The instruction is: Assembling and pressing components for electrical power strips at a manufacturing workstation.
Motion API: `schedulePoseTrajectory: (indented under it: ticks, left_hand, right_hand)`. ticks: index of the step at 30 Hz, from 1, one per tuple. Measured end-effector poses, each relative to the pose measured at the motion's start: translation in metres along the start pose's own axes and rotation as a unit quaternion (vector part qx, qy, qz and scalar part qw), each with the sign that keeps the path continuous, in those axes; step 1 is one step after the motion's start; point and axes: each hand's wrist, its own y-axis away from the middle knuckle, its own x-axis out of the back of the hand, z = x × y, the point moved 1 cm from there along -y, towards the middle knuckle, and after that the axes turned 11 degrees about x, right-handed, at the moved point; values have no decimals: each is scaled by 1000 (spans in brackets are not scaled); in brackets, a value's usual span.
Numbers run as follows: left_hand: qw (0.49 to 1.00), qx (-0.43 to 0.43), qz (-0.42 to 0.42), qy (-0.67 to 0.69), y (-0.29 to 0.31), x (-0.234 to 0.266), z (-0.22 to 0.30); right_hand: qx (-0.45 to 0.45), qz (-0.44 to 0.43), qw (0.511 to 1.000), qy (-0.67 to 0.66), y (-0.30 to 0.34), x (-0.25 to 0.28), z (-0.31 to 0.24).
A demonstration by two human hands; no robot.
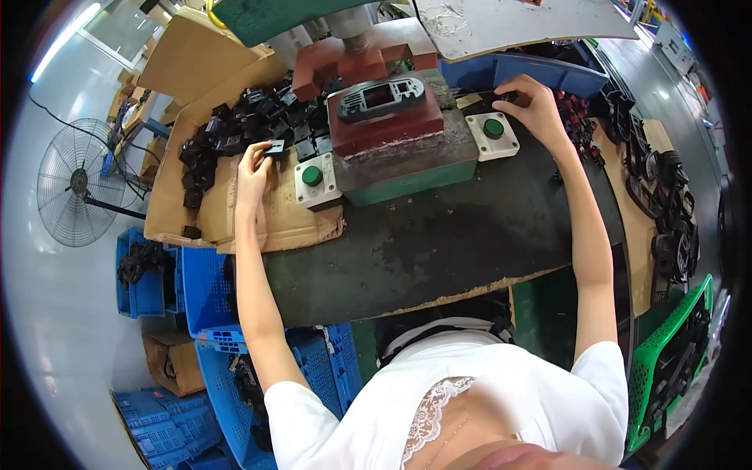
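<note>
White shirt [540, 392] is filling the lower edge, nearest of all; two bare forearms are reaching out from it over the dark tabletop [431, 243].

Left hand [252, 168]: is pinching a small dark part [274, 147] between thumb and fingertips, grip narrow. Part is showing at the near edge of a heap, just beyond the left button [312, 176].

Right hand [533, 110]: is curling, thumb and fingers drawn close. Something dark is showing between them; cannot tell whether it is being held. Hand is hovering just beyond the right button [493, 128].

Between the hands, a grey-and-black panel [381, 98] with cut-outs is lying face up on a dark red block [392, 131]. A red press head [364, 63] is hanging just beyond it. The two green buttons, each on a white box, are flanking the block.

Farther out, left: the heap [243, 125], black pieces, is filling a cardboard box [168, 188]. Blue crates [207, 290] are standing below; a fan [78, 184] is facing in from the far left.

Right: a blue bin [489, 72] is sitting beyond the hand. Red pieces [576, 117] are lying beside the forearm, black frames [666, 204] farther over. A green basket [638, 384] is standing at lower right.
</note>
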Motion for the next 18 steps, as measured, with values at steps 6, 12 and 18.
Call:
schedulePoseTrajectory:
  ticks: [6, 12, 18]
  left_hand:
    - [941, -149, 131, -275, -3, -17, 4]
    - [893, -154, 213, -366, 0, -11, 1]
    - [903, -53, 182, -384, 0, 7, -8]
  right_hand:
    - [12, -6, 1000, -27, -2, -1, -12]
    - [30, 2, 998, -60, -7, 2, -30]
    - [110, -33, 976, -184, -21, -7, -77]
